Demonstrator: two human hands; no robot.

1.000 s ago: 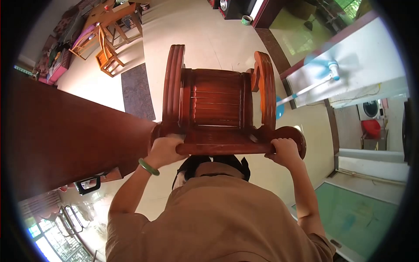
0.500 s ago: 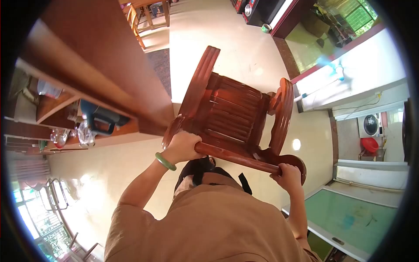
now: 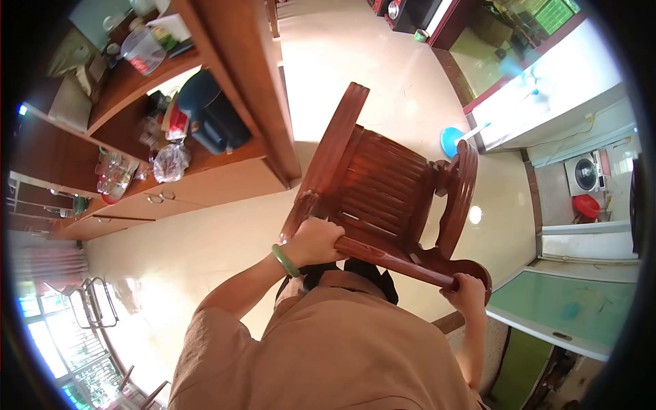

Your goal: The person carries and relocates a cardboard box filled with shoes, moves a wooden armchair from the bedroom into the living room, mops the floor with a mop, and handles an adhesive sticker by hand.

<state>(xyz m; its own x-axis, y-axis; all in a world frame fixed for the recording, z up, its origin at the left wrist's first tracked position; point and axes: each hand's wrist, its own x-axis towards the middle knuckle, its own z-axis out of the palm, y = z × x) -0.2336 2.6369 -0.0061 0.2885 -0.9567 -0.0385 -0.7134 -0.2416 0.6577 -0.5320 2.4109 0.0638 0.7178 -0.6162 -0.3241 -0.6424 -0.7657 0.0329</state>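
Red-brown slatted wooden chair (image 3: 393, 181) mid-view, tilted; both grips clamped on its near rail, left hand (image 3: 314, 240) at the chair's 8 o'clock, right hand (image 3: 467, 292) at 5. Brown wooden shelf cabinet (image 3: 273, 116) at 10, upright edge near the chair, slim gap in view. Pale glossy floor (image 3: 393, 102) open toward 12 and 8. Round blue fan base (image 3: 450, 141) at 1, near curved armrest (image 3: 460, 198). White-edged green panel (image 3: 570, 301) at 4, apart.

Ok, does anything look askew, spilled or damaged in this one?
Nothing spilled or plainly damaged stands out. Only the glossy reddish-brown wooden armchair looks askew: its near rail slants across the view between the left hand and right hand, likely just from handling.
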